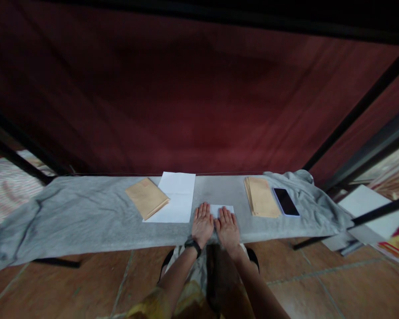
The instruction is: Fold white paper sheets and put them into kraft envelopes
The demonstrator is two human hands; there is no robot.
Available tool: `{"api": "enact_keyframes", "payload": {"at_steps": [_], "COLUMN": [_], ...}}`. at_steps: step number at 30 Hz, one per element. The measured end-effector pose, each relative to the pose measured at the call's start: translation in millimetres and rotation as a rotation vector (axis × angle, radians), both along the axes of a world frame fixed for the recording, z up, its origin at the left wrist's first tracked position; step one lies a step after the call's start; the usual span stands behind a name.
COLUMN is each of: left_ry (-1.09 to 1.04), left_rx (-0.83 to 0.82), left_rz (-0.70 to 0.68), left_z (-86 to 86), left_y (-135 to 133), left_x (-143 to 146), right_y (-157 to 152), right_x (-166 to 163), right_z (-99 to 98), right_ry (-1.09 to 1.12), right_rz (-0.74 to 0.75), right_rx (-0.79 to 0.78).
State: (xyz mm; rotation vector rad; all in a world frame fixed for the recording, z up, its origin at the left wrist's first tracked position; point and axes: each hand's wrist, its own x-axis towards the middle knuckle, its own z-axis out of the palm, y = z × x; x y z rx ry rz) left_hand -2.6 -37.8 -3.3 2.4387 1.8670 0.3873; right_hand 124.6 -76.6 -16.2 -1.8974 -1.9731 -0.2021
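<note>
Both palms press down on a small folded sheet of white paper [217,210] near the front edge of the bench. My left hand [202,225], with a dark watch on its wrist, lies flat over the paper's left end. Flat beside it, my right hand [227,227] covers the right part, fingers stretched out. The paper's lower part is hidden under the hands. Left of them a larger white sheet [177,199] shows crease lines. Brown envelopes [146,198] overlap that sheet's left side.
A grey cloth [96,217] covers the long narrow bench. To the right lie a stack of brown envelopes [262,198] and a smartphone [286,202]. A dark red panel [199,110] rises behind the bench, with black metal bars [355,110] at the sides.
</note>
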Motion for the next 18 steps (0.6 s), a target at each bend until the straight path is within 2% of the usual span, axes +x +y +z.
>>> {"api": "enact_keyframes", "payload": {"at_steps": [6, 18], "left_ry": [-0.016, -0.010], "left_rx": [-0.016, -0.023], "left_rz": [0.040, 0.109], "left_z": [0.4, 1.9], "left_y": [-0.7, -0.7], "left_x": [-0.2, 0.9], "right_y": [1.0, -4.7], "right_x": [9.5, 29.6], "right_z": [-8.8, -13.4], "right_ry": [0.024, 0.022], "right_rz": [-0.099, -0.177], "right_rx": [0.071, 0.068]}}
